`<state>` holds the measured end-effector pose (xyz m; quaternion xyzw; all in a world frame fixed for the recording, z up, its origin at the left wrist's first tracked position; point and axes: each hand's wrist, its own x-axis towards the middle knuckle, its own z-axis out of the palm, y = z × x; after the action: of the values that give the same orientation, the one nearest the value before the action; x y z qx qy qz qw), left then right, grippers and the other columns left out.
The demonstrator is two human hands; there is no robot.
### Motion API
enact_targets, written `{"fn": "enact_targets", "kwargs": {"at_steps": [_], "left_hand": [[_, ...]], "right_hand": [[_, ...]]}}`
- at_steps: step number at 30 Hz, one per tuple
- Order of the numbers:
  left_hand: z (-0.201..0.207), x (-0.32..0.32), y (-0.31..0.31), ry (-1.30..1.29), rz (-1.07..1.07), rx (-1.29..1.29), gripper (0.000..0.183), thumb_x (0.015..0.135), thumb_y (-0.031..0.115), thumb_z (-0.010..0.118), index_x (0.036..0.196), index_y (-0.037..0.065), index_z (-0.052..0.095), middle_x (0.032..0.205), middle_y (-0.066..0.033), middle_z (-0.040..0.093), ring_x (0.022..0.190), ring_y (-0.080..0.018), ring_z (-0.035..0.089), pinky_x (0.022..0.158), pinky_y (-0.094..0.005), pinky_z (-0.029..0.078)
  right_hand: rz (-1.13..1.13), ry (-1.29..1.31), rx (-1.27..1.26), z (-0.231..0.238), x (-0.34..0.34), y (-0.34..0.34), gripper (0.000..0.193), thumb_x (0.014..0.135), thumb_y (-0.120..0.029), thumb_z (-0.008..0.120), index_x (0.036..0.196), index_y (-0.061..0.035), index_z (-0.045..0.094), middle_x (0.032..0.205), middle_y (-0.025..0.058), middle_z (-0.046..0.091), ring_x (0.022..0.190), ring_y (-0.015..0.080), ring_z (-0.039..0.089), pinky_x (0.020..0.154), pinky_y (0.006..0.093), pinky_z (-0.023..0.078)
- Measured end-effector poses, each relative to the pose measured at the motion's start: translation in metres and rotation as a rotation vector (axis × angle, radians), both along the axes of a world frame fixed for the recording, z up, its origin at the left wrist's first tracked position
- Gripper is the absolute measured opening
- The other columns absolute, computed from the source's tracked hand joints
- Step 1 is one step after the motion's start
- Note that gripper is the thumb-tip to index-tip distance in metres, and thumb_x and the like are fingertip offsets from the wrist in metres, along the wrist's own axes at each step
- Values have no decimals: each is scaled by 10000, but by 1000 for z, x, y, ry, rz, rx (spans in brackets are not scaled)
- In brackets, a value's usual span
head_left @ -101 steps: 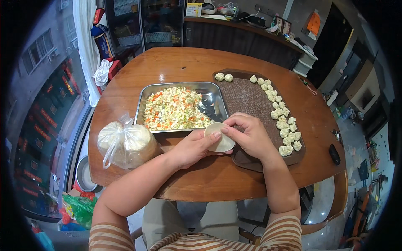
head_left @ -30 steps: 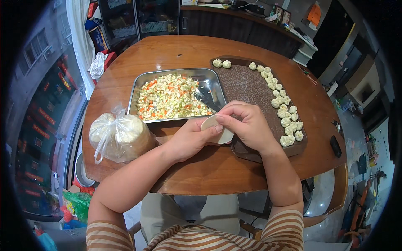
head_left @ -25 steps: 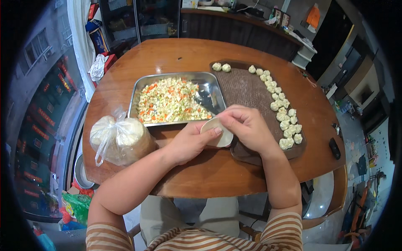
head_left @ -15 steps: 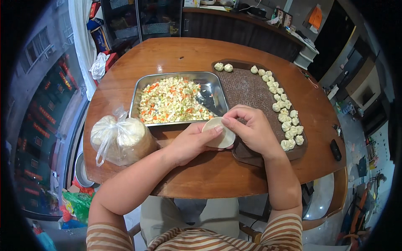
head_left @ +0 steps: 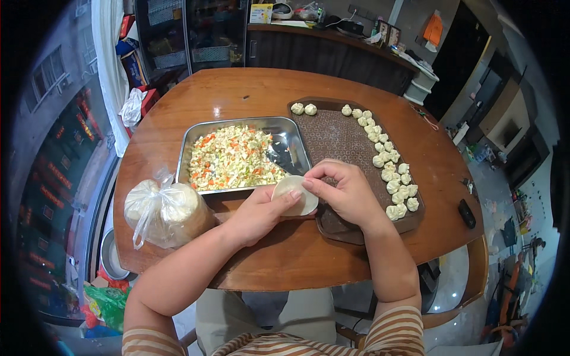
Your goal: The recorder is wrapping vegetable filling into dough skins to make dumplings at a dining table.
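A round, pale dumpling wrapper (head_left: 301, 204) is held up between both hands over the near part of the table. My left hand (head_left: 265, 215) grips it from the left, thumb lying across its face. On the upper right edge, my right hand (head_left: 341, 190) pinches it between thumb and fingers. Just beyond the hands is a steel tray (head_left: 285, 130) heaped with chopped filling (head_left: 231, 160) of pale, green and orange bits; a dark utensil, partly covered, lies at its right end. Right of it, a brown tray (head_left: 332, 142) bears several pleated dumplings (head_left: 389, 157), mostly along its right side.
Left of my forearm, a tied clear plastic bag (head_left: 166, 210) of pale dough rounds stands on the wooden table (head_left: 285, 261). Scissors (head_left: 426, 118) and a black object (head_left: 466, 213) lie near the right edge. A metal basin (head_left: 113, 255) sits lower, at the left.
The view has tilted slightly, so the table appears lower and further left. Both hands still hold the wrapper in nearly the same grip.
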<state>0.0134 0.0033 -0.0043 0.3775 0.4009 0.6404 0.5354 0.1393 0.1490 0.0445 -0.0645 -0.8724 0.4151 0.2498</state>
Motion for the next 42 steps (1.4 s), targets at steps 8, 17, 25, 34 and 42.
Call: {"fn": "enact_targets", "kwargs": {"at_steps": [8,17,25,34,42], "left_hand": [[-2,-1,-1,25,-7,-22,411,981,326,476,1202,-18,522,1144,-125,604,1082,-217,592,976,-355,454],[-3,0,1,-83,-47,5,412,1008,319,411,1216,-19,522,1123,-102,607,1035,-185,602,960,-329,467],[-2,2,1,-14,-62,20,458,1010,367,379,1233,-16,497,1111,-90,588,1062,-187,589,974,-329,458],[-3,0,0,39,-87,-8,450,989,333,451,1251,-31,475,1176,-136,580,1095,-233,585,1003,-368,439],[-2,-1,1,20,-81,-1,421,1003,305,417,1242,-35,481,1158,-142,587,1076,-240,597,994,-371,443]], "right_hand": [[13,21,41,-2,1,-2,152,814,-141,678,871,-1,671,797,97,635,735,191,613,663,308,472],[-3,22,33,-1,1,-1,155,823,-148,668,888,-8,675,815,98,649,761,190,624,689,311,477],[-6,-37,-49,1,2,-3,158,826,-147,666,893,-3,673,813,91,651,761,175,622,692,300,480],[41,-37,51,0,2,-2,157,826,-133,668,896,8,669,828,90,651,750,153,618,666,297,488],[10,-67,-69,3,3,-4,166,828,-140,669,895,12,669,826,96,650,743,144,618,658,286,494]]}}
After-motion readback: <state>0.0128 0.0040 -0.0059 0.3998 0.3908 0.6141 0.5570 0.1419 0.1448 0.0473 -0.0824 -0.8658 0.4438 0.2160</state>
